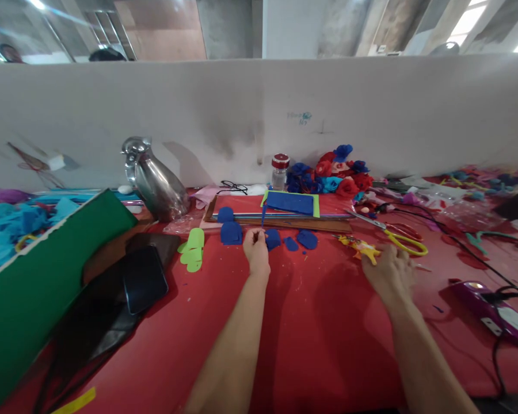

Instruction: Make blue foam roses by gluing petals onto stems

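My left hand (256, 253) is closed in a pinch on a narrow blue strip (264, 215) that stands up from the fingertips. Blue cut petal pieces (231, 233) lie to its left, and more blue pieces (307, 239) lie to its right. Over the table's right half, my right hand (391, 273) is open, palm down with fingers apart. A small yellow and orange tool (360, 248) lies by its thumb; its kind is unclear, and I cannot tell whether they touch. Yellow-handled scissors (406, 241) rest just beyond the fingers.
Green rounded pieces (193, 250), a dark phone (144, 280) and a green-sided box (47, 299) are on the left. Behind stand a steel jug (157, 181), stacked sheets (242, 208), a red-capped jar (280, 171) and fabric-like flowers (341, 175). A purple corded device (487, 305) sits right.
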The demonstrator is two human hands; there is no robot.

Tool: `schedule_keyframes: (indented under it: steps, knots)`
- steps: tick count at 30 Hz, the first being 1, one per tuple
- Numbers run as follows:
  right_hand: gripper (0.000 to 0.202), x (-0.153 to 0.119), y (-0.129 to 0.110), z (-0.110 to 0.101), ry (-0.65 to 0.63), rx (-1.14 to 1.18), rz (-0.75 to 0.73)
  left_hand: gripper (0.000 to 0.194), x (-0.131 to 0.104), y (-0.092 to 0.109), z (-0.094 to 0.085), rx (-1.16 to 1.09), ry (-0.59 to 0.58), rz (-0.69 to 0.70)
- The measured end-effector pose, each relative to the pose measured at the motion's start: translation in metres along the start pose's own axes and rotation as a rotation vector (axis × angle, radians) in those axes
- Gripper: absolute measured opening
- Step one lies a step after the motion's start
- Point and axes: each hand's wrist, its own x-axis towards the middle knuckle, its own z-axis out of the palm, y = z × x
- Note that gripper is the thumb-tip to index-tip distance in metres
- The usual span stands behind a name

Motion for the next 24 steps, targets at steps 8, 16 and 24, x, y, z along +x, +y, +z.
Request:
schedule_keyframes:
  steps: [8,16,24]
  knots:
    - [0.030,-0.016,-0.166,0.025,-0.399,0.182,-0.336,0.013,0.003,0.004,-0.004,0.016,0.147,0.045]
    - [0.008,-0.015,-0.180,0.040,-0.401,0.593,-0.187,0.013,0.004,-0.002,-0.003,-0.032,0.096,0.085]
    - [0.031,-0.034,-0.155,0.037,-0.541,1.446,0.183,0.009,-0.003,0.007,-0.002,-0.007,-0.051,0.011]
